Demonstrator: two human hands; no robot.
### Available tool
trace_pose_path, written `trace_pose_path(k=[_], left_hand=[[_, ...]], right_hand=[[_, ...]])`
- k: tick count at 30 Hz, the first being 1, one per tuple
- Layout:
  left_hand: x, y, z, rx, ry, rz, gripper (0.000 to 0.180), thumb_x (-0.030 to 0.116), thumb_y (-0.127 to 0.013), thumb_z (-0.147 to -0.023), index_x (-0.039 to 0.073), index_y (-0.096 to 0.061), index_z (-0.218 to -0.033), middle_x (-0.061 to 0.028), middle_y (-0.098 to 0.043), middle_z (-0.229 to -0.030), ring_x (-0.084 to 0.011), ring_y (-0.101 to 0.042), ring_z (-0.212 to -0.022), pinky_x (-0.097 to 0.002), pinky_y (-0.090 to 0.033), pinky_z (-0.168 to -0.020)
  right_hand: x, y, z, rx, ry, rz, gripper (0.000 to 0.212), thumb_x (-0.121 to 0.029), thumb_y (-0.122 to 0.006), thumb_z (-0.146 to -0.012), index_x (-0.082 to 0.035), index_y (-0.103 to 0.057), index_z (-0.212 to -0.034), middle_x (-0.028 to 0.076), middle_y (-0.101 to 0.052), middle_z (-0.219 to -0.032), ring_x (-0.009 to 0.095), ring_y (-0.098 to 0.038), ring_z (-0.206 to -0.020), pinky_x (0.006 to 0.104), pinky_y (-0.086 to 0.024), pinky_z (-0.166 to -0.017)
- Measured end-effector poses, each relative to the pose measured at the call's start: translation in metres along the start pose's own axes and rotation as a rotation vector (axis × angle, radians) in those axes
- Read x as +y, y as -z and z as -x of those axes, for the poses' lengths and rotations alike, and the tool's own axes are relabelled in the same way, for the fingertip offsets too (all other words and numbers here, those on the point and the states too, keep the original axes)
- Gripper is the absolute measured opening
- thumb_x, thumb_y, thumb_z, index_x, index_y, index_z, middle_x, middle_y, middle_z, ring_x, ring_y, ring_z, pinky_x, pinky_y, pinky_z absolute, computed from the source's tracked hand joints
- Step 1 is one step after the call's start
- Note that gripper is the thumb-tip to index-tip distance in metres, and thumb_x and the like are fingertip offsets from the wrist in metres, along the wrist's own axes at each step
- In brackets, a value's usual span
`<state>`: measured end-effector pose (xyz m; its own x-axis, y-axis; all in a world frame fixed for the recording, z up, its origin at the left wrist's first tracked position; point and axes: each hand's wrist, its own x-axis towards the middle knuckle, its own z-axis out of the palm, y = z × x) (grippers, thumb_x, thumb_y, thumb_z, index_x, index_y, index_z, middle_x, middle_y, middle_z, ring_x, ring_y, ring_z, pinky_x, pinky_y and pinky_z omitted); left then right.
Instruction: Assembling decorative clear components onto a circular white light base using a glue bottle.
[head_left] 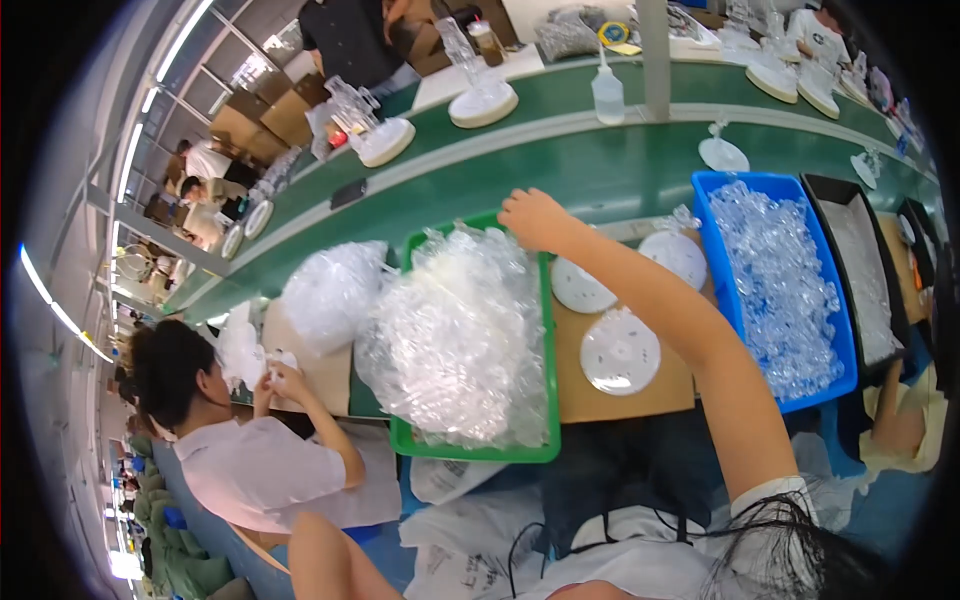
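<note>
My right hand (537, 220) reaches across to the far right corner of a green bin (552, 400). Its fingers are curled and closed beside the rim; what they hold, if anything, is hidden. A big heap of clear plastic bags (465, 330) with pale contents fills the bin and bulges over its left side. Under my right forearm, round clear discs (620, 352) lie on a brown cardboard sheet (640, 406). Only a bent part of my left arm (335, 560) shows at the lower edge; the left hand is out of the picture.
A blue bin (848, 375) of clear plastic parts stands right, next to a black tray (895, 340). A co-worker (270, 440) sits left, near another bag (335, 295). Beyond runs a green conveyor belt (420, 180) with round-based assemblies (484, 104) and a squeeze bottle (607, 95).
</note>
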<state>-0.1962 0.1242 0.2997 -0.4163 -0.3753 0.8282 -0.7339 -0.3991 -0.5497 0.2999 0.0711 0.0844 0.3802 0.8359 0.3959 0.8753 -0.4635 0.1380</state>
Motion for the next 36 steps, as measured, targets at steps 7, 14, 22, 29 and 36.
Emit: trace_pose_path(k=[7,14,22,29,36], left_hand=[[0.008,-0.043,0.113,-0.247,0.548,-0.380,0.016,0.011,-0.060,-0.078,0.003,-0.057,-0.091,-0.0107,-0.059,-0.103,-0.0276,-0.056,-0.095,-0.0436,-0.045,-0.086],[0.005,-0.133,0.173,-0.444,1.310,-0.427,0.021,0.006,-0.064,-0.076,0.003,-0.067,-0.097,-0.0164,-0.060,-0.104,-0.0342,-0.059,-0.099,-0.0476,-0.046,-0.091],[0.020,-0.161,0.192,-0.279,1.699,-0.116,0.028,0.004,-0.063,-0.082,0.000,-0.063,-0.110,-0.0169,-0.059,-0.111,-0.0288,-0.059,-0.100,-0.0374,-0.047,-0.089],[0.006,-0.222,0.204,0.470,1.906,0.195,0.038,-0.002,-0.055,-0.089,-0.005,-0.050,-0.126,-0.0174,-0.053,-0.125,-0.0226,-0.056,-0.109,-0.0319,-0.045,-0.092],[0.039,-0.252,0.242,-0.164,1.800,-0.045,0.039,-0.002,-0.063,-0.082,-0.002,-0.058,-0.121,-0.0144,-0.061,-0.106,-0.0194,-0.061,-0.092,-0.0270,-0.049,-0.076]], right_hand=[[-0.003,-0.005,-0.017,-0.388,0.056,0.040,0.037,-0.022,-0.076,-0.060,-0.013,-0.068,-0.095,0.005,-0.062,-0.098,0.023,-0.057,-0.098,0.0350,-0.046,-0.078],[0.011,0.022,0.003,0.041,0.124,-0.259,0.038,-0.027,-0.076,-0.062,-0.016,-0.064,-0.096,0.004,-0.060,-0.084,0.024,-0.059,-0.090,0.0355,-0.048,-0.072],[-0.002,0.090,0.050,0.006,-0.332,-1.009,0.026,-0.023,-0.066,-0.080,-0.010,-0.062,-0.102,0.005,-0.068,-0.092,0.017,-0.063,-0.079,0.0291,-0.045,-0.074],[-0.085,0.140,0.204,-0.250,-0.588,-1.720,0.030,-0.021,-0.053,-0.092,0.001,-0.060,-0.112,0.005,-0.066,-0.097,0.011,-0.059,-0.091,0.0259,-0.044,-0.084],[-0.113,0.157,0.266,-0.128,-0.914,-1.140,0.033,-0.016,-0.063,-0.087,-0.001,-0.059,-0.116,0.004,-0.067,-0.093,0.009,-0.060,-0.080,0.0236,-0.043,-0.064]])
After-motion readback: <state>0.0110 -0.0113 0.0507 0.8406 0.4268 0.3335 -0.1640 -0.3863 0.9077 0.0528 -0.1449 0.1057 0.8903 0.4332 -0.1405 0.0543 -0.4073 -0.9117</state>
